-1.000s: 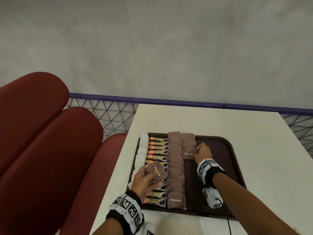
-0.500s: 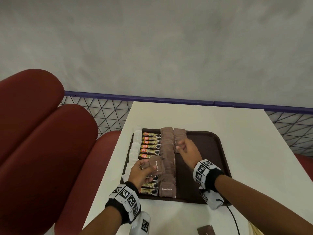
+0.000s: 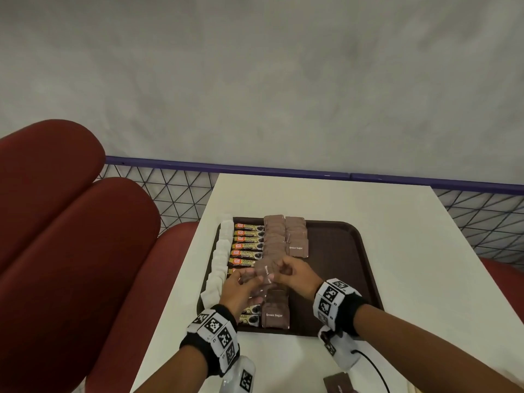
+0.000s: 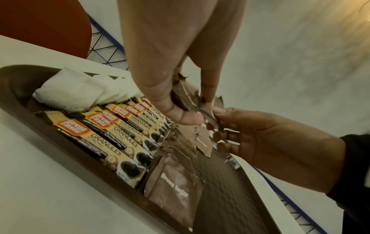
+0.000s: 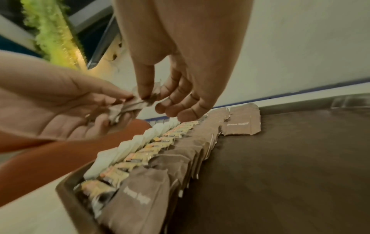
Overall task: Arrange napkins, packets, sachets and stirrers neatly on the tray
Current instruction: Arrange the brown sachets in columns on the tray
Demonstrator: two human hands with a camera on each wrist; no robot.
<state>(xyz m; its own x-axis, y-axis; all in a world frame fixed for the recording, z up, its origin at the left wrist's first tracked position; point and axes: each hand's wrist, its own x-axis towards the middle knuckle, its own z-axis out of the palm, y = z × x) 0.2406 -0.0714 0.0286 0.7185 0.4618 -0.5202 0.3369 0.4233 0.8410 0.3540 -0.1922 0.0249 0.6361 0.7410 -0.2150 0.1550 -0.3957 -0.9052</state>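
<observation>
Brown sugar sachets [image 3: 265,275], small flat brown paper ones, sit bunched in the left hand [image 3: 241,290], its grip curled round them above the dark brown plastic tray [image 3: 337,268] on the white desk [image 3: 354,202]. The right hand [image 3: 295,275] meets it, thumb and forefinger pinching one sachet from the bunch. Below lie a long overlapping row of the same sachets [image 3: 273,279] and a shorter row [image 3: 296,236] beside it, with yellow coffee granule sticks [image 3: 248,241] and white folded napkins [image 3: 219,262] along the left rim.
</observation>
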